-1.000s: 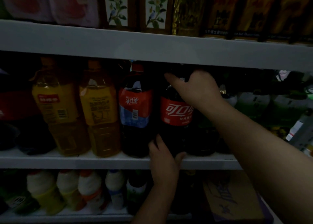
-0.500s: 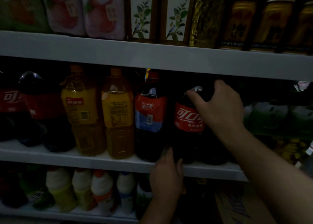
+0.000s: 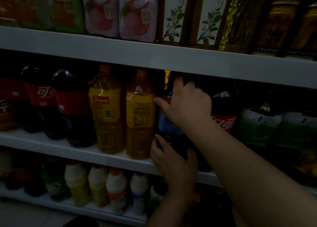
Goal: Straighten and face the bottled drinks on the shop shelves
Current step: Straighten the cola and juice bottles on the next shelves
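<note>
Both hands hold one dark cola bottle with a blue label (image 3: 167,125), which stands upright on the middle shelf (image 3: 51,146). The right hand (image 3: 187,105) wraps the bottle's shoulder from the front, thumb stretched out to the left and fingers curled up toward the neck, which is hidden under the upper shelf (image 3: 120,53). Directly below that grip, the left hand (image 3: 171,161) clasps the bottle's base at the shelf edge, with the thumb on the left side and the fingers round the right. Just left of the grip stand two yellow tea bottles (image 3: 139,113), the nearer one touching or almost touching the held bottle. Just right of it, behind the right wrist, is a red-labelled cola bottle (image 3: 223,117), with green bottles (image 3: 260,123) farther right. Below the grip, white-topped bottles (image 3: 116,189) line the lower shelf.
</note>
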